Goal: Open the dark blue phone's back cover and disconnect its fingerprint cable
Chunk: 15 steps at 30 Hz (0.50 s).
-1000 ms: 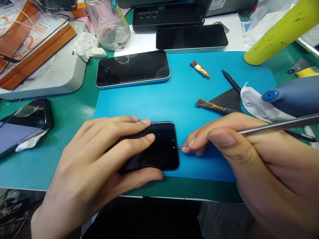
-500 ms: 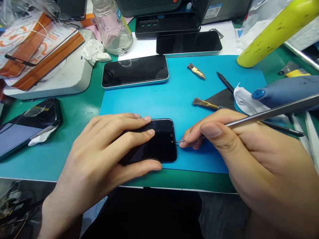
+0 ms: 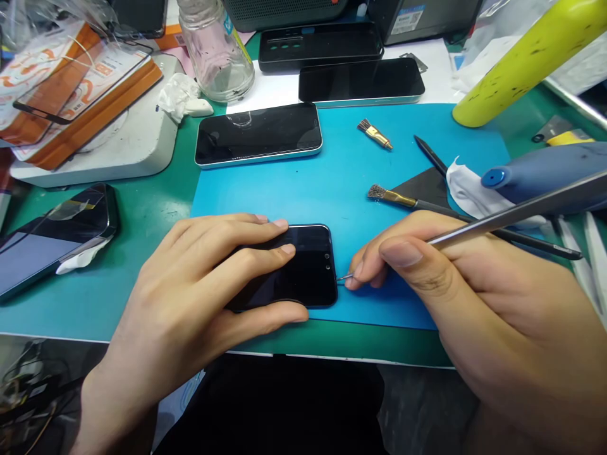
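Note:
A black phone [image 3: 308,268] lies screen up on the blue mat [image 3: 332,189] near the table's front edge. My left hand [image 3: 203,297] lies flat over its left part, fingers on the glass and thumb along its near edge. My right hand [image 3: 474,309] pinches a thin metal tool [image 3: 512,215] whose fine tip touches the phone's right end, just below two small dots on the screen. The tool's long handle runs up to the right past my thumb.
Two more dark phones [image 3: 258,134] [image 3: 361,80] lie at the back, with a glass jar [image 3: 217,47] and a black case [image 3: 320,45]. Brushes [image 3: 389,196] [image 3: 374,134], a blue-grey tool [image 3: 545,170] and a yellow-green cylinder [image 3: 526,60] lie at right. Another phone [image 3: 52,237] lies far left.
The tool's tip has slid slightly down along the phone's right end. The camera view shifted a little; both hands keep their hold.

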Motion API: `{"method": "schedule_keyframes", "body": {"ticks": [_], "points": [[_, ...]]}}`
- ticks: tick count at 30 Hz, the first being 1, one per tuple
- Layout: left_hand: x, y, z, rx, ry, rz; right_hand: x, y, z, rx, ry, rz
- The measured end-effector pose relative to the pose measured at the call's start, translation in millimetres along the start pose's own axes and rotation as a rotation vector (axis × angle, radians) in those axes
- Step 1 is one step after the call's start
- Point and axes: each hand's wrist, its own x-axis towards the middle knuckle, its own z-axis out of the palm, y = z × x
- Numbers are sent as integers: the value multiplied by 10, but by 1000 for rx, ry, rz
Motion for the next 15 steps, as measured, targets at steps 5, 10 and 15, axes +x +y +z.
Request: {"method": "schedule_keyframes", "body": {"ticks": [5, 10, 15], "points": [[-7, -7, 9, 11, 5, -8, -5, 5, -2, -3, -13, 13], [-6, -7, -2, 0, 1, 8, 4, 20, 29, 10, -11, 6], [0, -1, 4, -6, -2, 5, 0, 4, 45, -8, -24, 27]]}}
